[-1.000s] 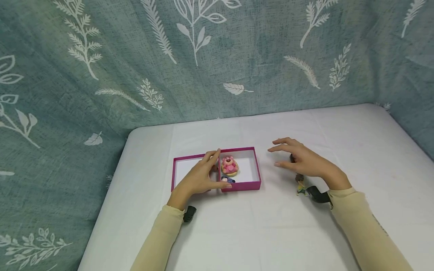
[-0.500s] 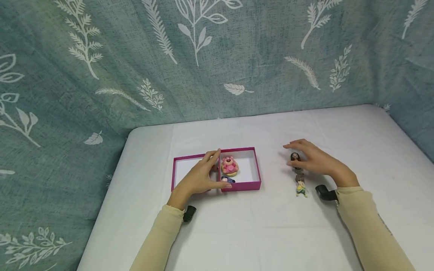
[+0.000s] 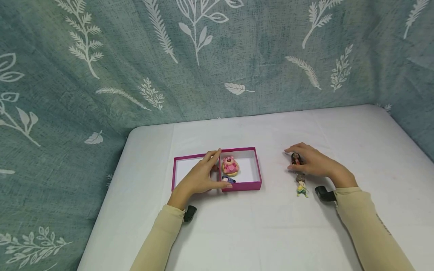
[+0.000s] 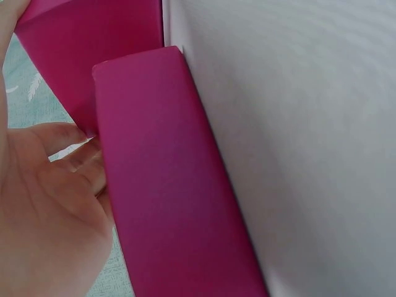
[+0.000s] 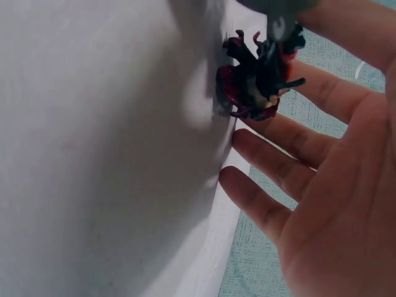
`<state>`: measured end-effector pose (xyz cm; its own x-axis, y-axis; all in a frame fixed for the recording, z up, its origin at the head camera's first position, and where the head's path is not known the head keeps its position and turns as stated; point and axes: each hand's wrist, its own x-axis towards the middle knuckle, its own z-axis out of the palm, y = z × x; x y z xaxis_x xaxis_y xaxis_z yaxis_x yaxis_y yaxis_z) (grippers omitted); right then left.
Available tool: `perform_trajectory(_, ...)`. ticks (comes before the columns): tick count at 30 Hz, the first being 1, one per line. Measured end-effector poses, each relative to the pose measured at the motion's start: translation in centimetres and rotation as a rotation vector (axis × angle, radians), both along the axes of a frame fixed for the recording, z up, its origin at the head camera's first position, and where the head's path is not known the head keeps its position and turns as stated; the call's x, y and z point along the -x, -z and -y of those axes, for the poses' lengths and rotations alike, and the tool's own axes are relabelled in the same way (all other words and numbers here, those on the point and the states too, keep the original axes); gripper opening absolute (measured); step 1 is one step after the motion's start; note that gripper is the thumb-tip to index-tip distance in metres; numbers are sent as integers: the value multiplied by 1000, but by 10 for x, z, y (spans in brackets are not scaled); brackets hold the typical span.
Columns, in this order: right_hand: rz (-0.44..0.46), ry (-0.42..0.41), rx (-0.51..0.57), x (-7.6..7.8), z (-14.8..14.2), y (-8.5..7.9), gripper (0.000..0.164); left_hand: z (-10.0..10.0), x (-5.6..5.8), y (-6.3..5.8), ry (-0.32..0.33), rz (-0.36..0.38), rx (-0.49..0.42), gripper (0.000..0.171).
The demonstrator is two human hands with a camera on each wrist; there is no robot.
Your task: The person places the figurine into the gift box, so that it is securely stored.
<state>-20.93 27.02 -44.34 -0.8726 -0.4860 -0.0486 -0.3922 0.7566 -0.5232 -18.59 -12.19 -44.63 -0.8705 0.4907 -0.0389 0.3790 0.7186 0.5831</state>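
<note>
White table (image 3: 271,233): right of the magenta box (image 3: 245,186) lies a yellow-green figurine (image 3: 301,189). The left hand (image 3: 200,175) pinches the box. Farther back, right of it, a dark-haired figurine (image 3: 296,158) lies between spread fingers and thumb of the right hand (image 3: 315,162); contact unclear.

The person wears a long, pale-beige fabric left sleeve (image 3: 156,237) that ends at the wrist. A small, black, blocky left wrist camera (image 3: 190,213) juts out beside it. The matching pale-beige fabric right sleeve (image 3: 369,229) carries a thin row of dark marks (image 3: 384,225) along its outer edge, too small to read. The black right wrist camera (image 3: 324,194) has a rounded outline.
</note>
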Motion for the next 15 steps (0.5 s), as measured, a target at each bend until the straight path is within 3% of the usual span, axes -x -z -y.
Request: perform_trajectory(15,53,12,-27,-3,-14,-10,65,0,0,2,1,-10,-7,117)
